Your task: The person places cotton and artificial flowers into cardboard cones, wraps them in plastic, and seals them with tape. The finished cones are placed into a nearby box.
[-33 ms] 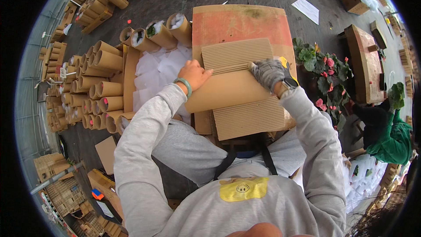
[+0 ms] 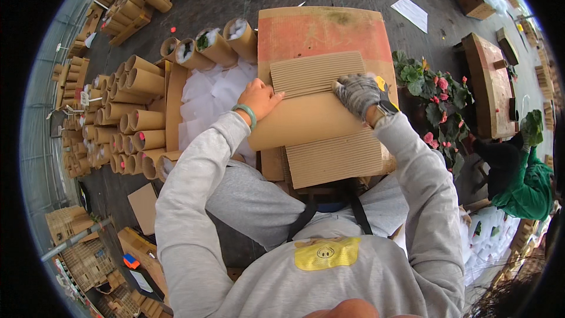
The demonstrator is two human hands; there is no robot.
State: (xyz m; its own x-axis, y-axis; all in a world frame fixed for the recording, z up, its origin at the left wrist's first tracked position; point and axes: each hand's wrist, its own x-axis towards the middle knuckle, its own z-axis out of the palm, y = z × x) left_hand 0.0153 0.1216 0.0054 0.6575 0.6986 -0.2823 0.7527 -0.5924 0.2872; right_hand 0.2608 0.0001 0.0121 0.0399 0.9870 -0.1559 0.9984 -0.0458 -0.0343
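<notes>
A smooth brown cardboard roll (image 2: 306, 121) lies crosswise in front of me on a stack of corrugated cardboard sheets (image 2: 335, 162). My bare left hand (image 2: 261, 100), with a green bangle at the wrist, is closed over the roll's left part, fingers at its far edge. Gripping its far edge on the right is my right hand (image 2: 359, 95), in a grey work glove with a watch at the wrist. The far flap (image 2: 318, 72) shows its ribbed face beyond the roll. A yellow and black object (image 2: 382, 85), partly hidden, sits by my right hand.
Beneath the sheets is a large cardboard box (image 2: 323, 29) with a red top. To the left, a box holds white padding (image 2: 209, 94), with several cardboard tubes (image 2: 218, 50) beside it. Pink-flowered plants (image 2: 438, 91) stand right; a person in green (image 2: 524, 191) sits beyond.
My right hand has shifted slightly away from me along the roll's far edge. My left hand and the roll look almost the same.
</notes>
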